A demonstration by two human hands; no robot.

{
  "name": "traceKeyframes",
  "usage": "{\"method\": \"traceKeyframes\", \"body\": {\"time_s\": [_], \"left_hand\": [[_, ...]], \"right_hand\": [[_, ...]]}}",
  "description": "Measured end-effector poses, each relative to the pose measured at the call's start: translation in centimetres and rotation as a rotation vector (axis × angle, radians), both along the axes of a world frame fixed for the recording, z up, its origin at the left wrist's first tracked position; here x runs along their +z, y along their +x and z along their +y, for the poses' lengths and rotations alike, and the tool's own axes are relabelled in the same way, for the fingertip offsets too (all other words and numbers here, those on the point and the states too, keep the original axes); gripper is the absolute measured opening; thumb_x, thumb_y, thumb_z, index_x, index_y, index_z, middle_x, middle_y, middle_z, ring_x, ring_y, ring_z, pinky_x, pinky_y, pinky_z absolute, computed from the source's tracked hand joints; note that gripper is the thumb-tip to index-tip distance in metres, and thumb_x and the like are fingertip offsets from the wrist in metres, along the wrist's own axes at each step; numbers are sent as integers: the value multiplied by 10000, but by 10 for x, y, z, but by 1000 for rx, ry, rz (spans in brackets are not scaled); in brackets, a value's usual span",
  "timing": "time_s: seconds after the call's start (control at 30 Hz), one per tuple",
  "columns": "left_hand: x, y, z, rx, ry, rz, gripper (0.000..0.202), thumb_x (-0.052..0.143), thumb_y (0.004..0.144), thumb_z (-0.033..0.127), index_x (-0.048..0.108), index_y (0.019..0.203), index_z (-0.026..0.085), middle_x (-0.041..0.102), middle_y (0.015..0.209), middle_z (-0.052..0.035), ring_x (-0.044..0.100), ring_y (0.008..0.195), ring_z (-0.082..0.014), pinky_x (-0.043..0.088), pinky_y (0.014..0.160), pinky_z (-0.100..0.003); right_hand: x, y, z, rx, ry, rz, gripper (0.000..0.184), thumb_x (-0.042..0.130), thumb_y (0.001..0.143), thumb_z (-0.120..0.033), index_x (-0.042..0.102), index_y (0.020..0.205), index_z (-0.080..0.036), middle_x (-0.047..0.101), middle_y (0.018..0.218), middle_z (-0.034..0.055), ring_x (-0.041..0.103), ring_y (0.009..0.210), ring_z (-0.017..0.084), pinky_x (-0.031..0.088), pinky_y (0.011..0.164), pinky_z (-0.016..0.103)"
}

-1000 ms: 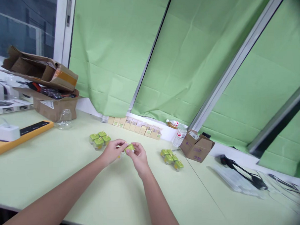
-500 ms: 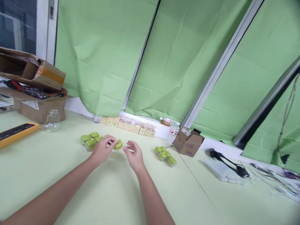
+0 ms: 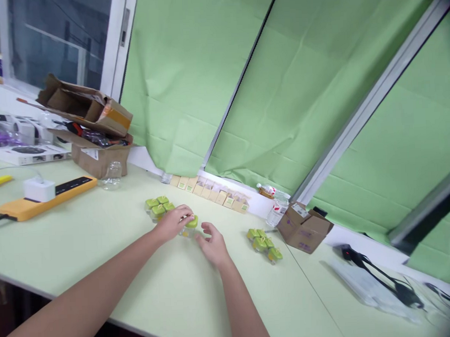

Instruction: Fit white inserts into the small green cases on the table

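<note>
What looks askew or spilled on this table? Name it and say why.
The upper cardboard box sits tilted over the open box below, with clutter showing between them, so it looks unsteady. No spill shows around the green-lidded containers.

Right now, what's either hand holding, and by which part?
Left hand: the green lid, by its left side, over a small clear container. Right hand: nothing.

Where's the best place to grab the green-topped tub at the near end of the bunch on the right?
Probably pinch that tub by opposite edges of its lid, coming down from above and from the near right. It seems to stand lid up, so the top is within easy reach. The other tubs crowd its far left side, while its near right side looks free.
</note>
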State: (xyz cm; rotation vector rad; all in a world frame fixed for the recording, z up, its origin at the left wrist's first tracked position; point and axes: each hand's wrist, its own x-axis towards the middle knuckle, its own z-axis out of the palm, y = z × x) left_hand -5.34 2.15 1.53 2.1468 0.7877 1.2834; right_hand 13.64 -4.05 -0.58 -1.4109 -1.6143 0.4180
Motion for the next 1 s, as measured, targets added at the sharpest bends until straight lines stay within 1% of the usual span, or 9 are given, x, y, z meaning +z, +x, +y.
{"method": "traceKeyframes", "body": {"time_s": [0.1, 0.27, 0.43, 0.53, 0.63, 0.73, 0.87, 0.93, 1.0], "left_hand": [[1, -1, 0, -2, 5, -3, 284, 478, 897, 394, 679, 879, 195, 647, 972, -67, 595, 865, -200, 439, 777, -292], [2, -5, -1, 7, 14, 22, 284, 473, 900, 383, 693, 886, 204, 659, 982, -69, 605, 885, -209, 432, 810, -297], [-4, -4, 5, -61, 2, 122, 281, 504, 877, 380, 717, 837, 203, 683, 921, -71, 616, 854, -216, 429, 799, -299], [-7, -3, 11, -40, -1, 149, 245, 540, 853, 371, 730, 815, 220, 690, 904, -63, 617, 836, -218, 419, 786, -297], [-6, -1, 12, -17, 28, 199, 235, 530, 859, 338, 727, 795, 225, 682, 895, -58, 614, 819, -212, 408, 757, -289], [-2, 2, 3, 47, 80, 292, 247, 490, 875, 281, 707, 789, 202, 658, 883, -66, 607, 791, -204, 404, 721, -288], [2, 11, -19, 206, 178, 418, 244, 441, 883, 218, 668, 805, 172, 622, 869, -92, 586, 751, -206, 392, 649, -296], [4, 15, -28, 231, 212, 459, 237, 432, 885, 203, 655, 814, 166, 613, 873, -102, 582, 749, -205, 391, 648, -300], [5, 16, -32, 246, 226, 488, 226, 434, 883, 196, 651, 826, 161, 612, 882, -110, 583, 746, -210, 390, 650, -310]], "right_hand": [[-3, 1, 0, 3, -8, -43, 372, 659, 734, -297, 640, 1094, -205, 679, 1097, 95, 656, 967, 228, 547, 744, 338], [-2, 2, 0, 1, -5, -28, 355, 642, 739, -282, 637, 1083, -196, 677, 1100, 100, 663, 949, 222, 549, 753, 342], [-5, 2, 2, 3, 1, -24, 363, 653, 730, -275, 644, 1085, -198, 689, 1071, 95, 668, 944, 216, 551, 739, 328], [-6, 2, 2, 9, -1, -30, 351, 660, 730, -274, 651, 1073, -201, 697, 1053, 92, 673, 931, 213, 552, 742, 331], [-4, 0, 0, 14, -1, -31, 339, 660, 733, -276, 655, 1063, -198, 704, 1034, 92, 677, 916, 213, 553, 744, 336], [-1, -1, -2, 13, -16, -35, 324, 652, 738, -276, 656, 1050, -188, 707, 1021, 95, 677, 914, 217, 552, 766, 349], [4, -3, -3, 13, -59, -40, 318, 638, 751, -305, 646, 1046, -185, 699, 1025, 96, 670, 925, 229, 545, 791, 375], [5, -3, -4, 26, -78, -32, 334, 644, 749, -324, 641, 1053, -186, 693, 1038, 96, 665, 929, 232, 541, 790, 377], [7, -4, -5, 43, -95, -19, 350, 653, 741, -330, 639, 1061, -188, 687, 1054, 96, 657, 945, 233, 535, 801, 378]]}}
